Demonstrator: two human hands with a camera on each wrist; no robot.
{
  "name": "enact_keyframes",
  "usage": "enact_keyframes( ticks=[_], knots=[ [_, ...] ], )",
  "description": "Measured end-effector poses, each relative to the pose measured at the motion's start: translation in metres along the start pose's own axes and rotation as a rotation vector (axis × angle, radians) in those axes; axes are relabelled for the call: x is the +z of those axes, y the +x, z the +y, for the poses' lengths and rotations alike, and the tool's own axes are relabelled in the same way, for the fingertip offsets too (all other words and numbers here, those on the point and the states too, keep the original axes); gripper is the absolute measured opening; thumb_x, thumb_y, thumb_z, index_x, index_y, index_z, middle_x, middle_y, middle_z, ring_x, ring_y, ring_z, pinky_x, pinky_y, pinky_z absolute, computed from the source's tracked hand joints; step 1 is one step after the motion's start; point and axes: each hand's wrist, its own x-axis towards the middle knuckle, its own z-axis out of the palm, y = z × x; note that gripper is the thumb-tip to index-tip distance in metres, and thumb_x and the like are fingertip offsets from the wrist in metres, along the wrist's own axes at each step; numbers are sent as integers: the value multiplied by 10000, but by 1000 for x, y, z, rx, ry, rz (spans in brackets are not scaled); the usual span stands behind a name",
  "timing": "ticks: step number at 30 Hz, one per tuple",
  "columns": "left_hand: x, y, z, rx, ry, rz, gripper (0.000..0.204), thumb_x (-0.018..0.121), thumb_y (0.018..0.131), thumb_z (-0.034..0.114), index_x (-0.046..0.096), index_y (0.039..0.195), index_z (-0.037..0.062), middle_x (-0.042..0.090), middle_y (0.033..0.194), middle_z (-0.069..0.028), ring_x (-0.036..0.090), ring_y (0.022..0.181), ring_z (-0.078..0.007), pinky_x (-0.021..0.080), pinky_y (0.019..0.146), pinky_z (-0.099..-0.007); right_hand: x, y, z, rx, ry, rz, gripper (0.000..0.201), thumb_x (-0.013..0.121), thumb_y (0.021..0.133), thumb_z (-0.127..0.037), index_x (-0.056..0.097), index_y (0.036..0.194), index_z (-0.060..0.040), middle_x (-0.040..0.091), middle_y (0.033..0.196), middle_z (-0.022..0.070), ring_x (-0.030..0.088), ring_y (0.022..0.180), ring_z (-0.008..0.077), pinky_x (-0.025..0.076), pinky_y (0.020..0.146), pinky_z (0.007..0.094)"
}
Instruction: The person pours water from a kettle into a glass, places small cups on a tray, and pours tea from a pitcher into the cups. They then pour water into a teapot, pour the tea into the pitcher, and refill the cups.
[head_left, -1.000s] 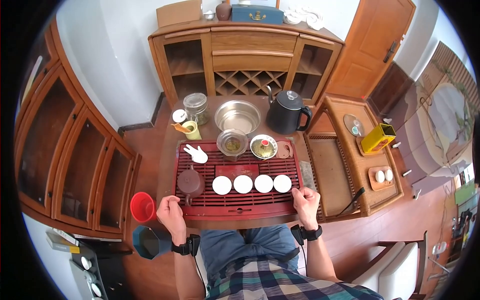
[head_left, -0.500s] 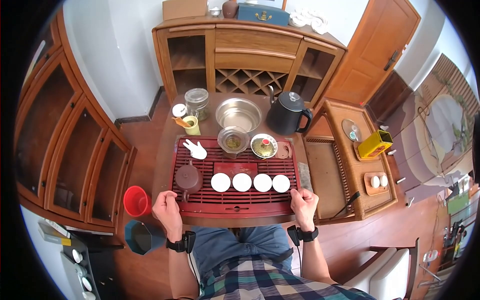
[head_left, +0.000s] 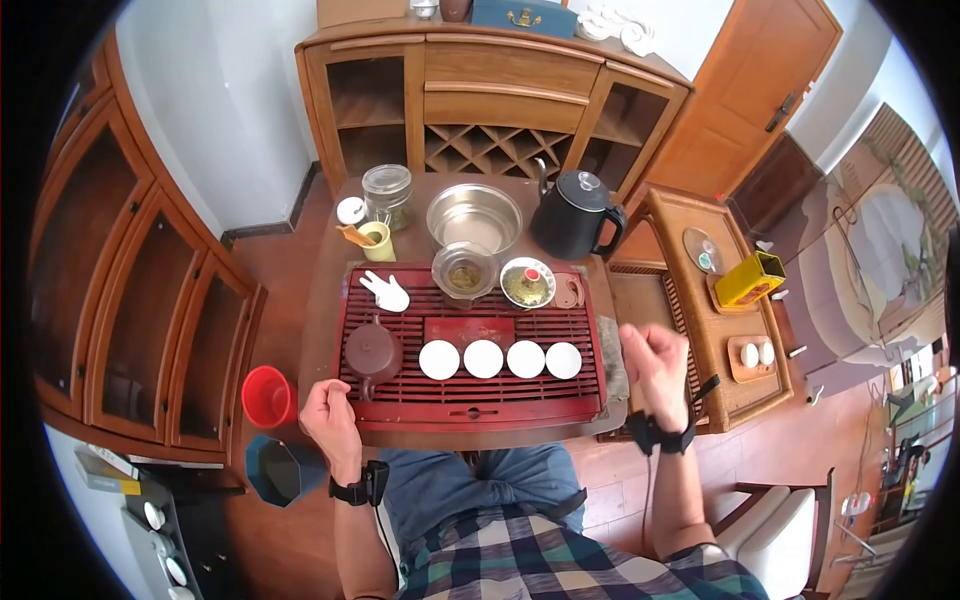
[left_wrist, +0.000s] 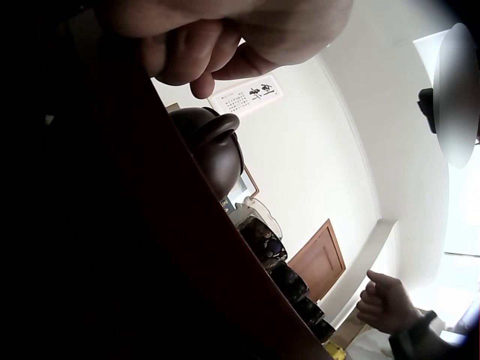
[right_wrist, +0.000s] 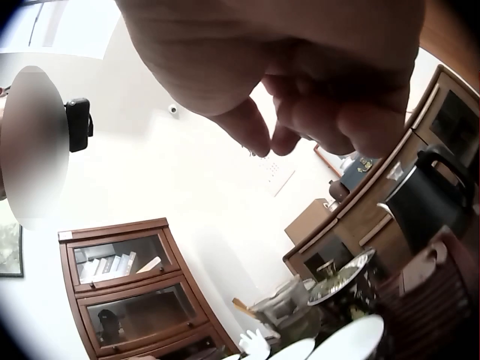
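At the table's [head_left: 440,438] near left corner the left hand [head_left: 330,420] has its fingers folded into the palm, and the right hand [head_left: 656,370], raised off the right side of the red tray [head_left: 545,409], has its fingers curled in too, the thumb close to them. On the tray, the brown teapot [head_left: 373,352] sits just beyond the left hand, with four white-lined cups [head_left: 483,359] in a row to its right. Farther back come a white hand-shaped ornament [head_left: 386,292], a glass bowl [head_left: 465,273] and a dish of leaves [head_left: 528,290], then a metal basin [head_left: 475,220] beside a black kettle [head_left: 578,222].
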Motion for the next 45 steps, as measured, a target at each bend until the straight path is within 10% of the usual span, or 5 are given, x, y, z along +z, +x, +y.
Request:
enact_keyframes(
  ticks=[9, 17, 24, 45],
  knots=[
    [0, -1, 0, 9, -27, 2, 177, 586, 996, 66, 661, 849, 1, 426, 564, 61, 365, 480, -14, 234, 450, -241, -7, 162, 30, -142, -240, 153, 405, 767, 807, -100, 632, 1164, 38, 691, 917, 106, 669, 822, 206, 547, 747, 339],
    [1, -1, -1, -7, 28, 22, 186, 591, 993, 63, 670, 832, 13, 431, 570, 73, 375, 492, -5, 230, 457, -238, 13, 226, 92, 73, -213, 93, 423, 719, 775, -40, 654, 1182, 55, 722, 1064, 129, 669, 986, 221, 508, 927, 341],
    [2, -1, -1, -7, 53, 35, 185, 593, 991, 66, 662, 830, 9, 441, 571, 68, 383, 492, -6, 240, 457, -237, 27, 249, 109, 146, 222, -13, 133, 633, 707, 51, 653, 838, 46, 662, 717, 100, 615, 597, 193, 463, 566, 298],
    [-1, -1, -9, 42, 166, 35, 187, 598, 989, 86, 662, 837, -1, 464, 594, 45, 405, 553, -26, 290, 506, -253, -12, 242, 58, 68, 531, 218, 251, 484, 668, 157, 610, 857, 51, 622, 742, 87, 561, 601, 200, 429, 528, 295]
  ],
)
